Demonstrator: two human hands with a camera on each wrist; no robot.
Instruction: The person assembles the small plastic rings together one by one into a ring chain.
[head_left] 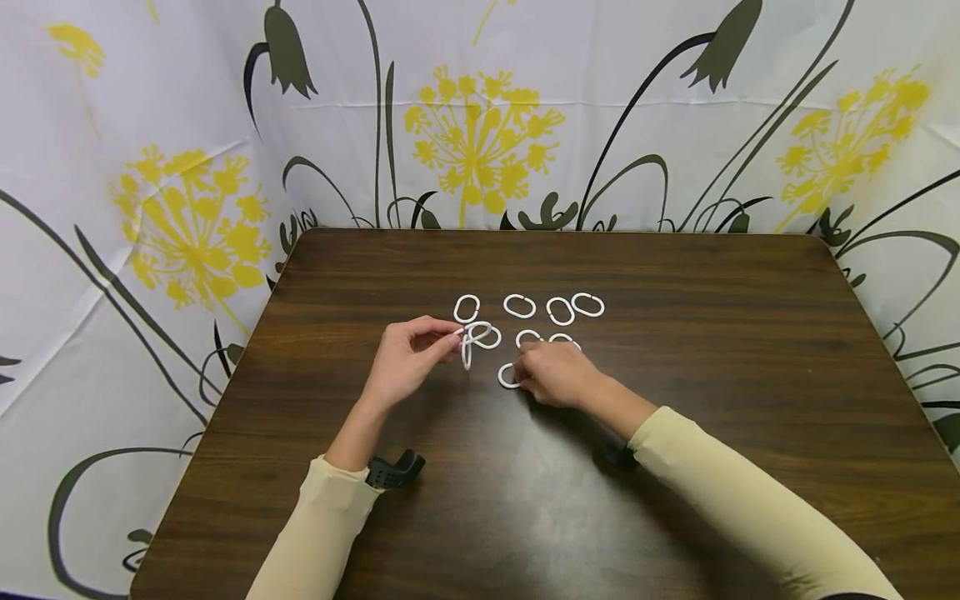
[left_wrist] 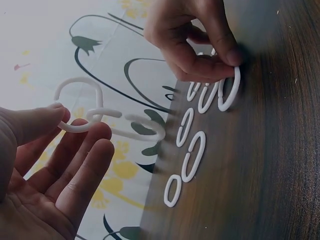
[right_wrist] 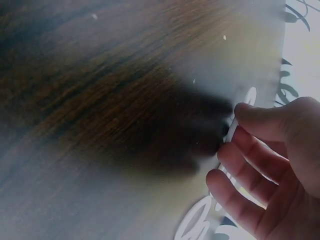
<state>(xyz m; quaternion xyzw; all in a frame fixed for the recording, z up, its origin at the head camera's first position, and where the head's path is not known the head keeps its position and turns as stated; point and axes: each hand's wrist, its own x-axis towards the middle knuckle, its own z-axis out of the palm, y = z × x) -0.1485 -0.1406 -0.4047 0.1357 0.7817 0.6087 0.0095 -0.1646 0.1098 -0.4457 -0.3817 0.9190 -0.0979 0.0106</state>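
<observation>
Above a dark, wood-grained tabletop [head_left: 352, 283], the left hand [head_left: 405, 354] pinches a short chain [head_left: 467, 354] of smooth white links. The right hand's [head_left: 558, 373] fingers pinch another oval link [head_left: 502, 377]; loose split ovals [head_left: 506, 305] lie toward the far edge, between its rounded corners.

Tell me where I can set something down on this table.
Bare table lies left of the left hand, right of the right hand, between the sleeves, and in a strip beyond the white rings. It is crowded between and just beyond the hands, where rings cluster.
</observation>
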